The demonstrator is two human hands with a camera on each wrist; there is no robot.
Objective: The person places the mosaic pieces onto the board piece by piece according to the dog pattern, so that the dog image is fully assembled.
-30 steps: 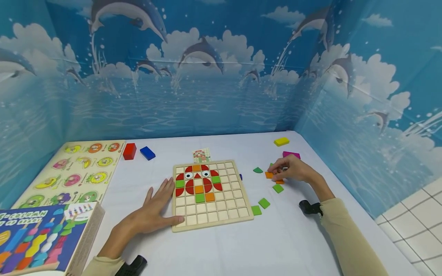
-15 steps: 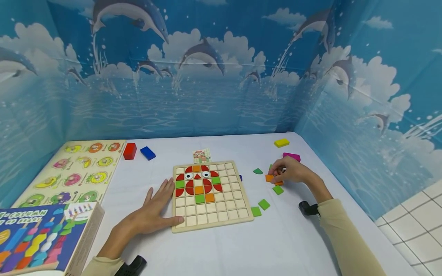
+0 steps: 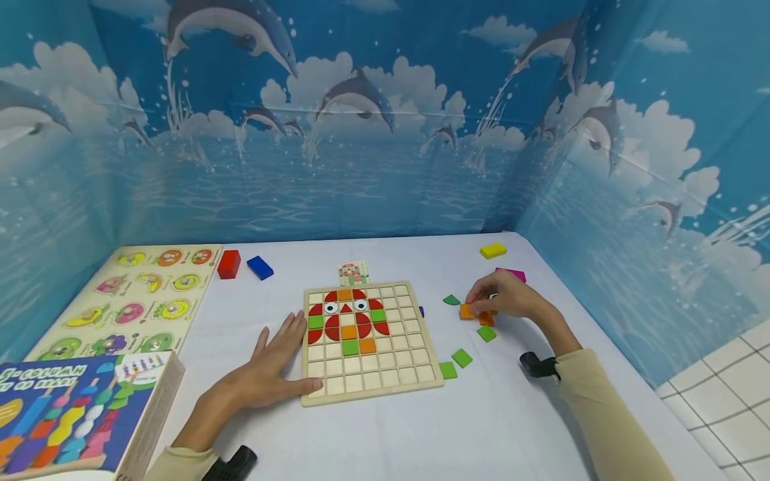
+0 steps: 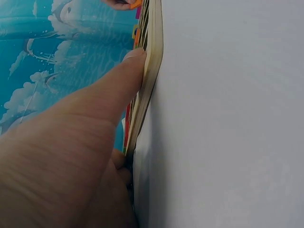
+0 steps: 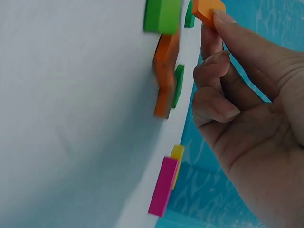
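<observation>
My left hand [image 3: 265,374] lies at the left edge of a wooden grid board [image 3: 394,378], fingers straight along its side and thumb over the lower left corner. Red, green and orange tiles on the board form a face-like figure with two round eye tiles [image 3: 360,304]. To the right of the board, my right hand [image 3: 508,296] pinches an orange square tile [image 5: 208,10] between thumb and fingers. Close by that hand lie more orange tiles [image 3: 486,318] and a green square tile [image 3: 486,333]. A green curved-edge tile [image 3: 451,300] lies to their left.
A small picture card [image 3: 353,272] lies behind the board. Two green squares [image 3: 462,358] lie at its lower right. Yellow [image 3: 493,250] and magenta blocks [image 3: 511,274] stand back right, red [image 3: 228,264] and blue ones [image 3: 260,268] back left. A fruit board [image 3: 132,294] and a box [image 3: 84,414] fill the left.
The right hand has drawn the pinched orange tile slightly leftward, and the orange tiles beneath show more. The left hand keeps its place on the board.
</observation>
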